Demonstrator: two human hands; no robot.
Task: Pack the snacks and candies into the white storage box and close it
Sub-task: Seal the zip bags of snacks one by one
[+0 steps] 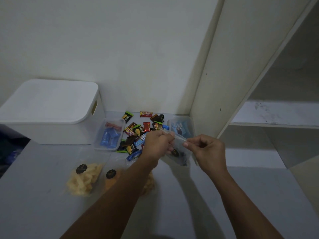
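Snack bag (pixel 179 149) between both hands (pixel 159 144)

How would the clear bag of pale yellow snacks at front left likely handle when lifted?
The snack bag looks like thin clear film, so probably floppy. Its puffy-looking pieces suggest light weight, likely crushable under a tight grip. Lying flat, it seems unlikely to roll.

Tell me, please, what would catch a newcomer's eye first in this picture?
Probably the two hands at centre: the left hand and right hand each pinch the top edge of a clear bag, held just above the grey table. Behind them lies a bright scatter of wrapped candies against the wall. At far left stands the white box, its lid on.
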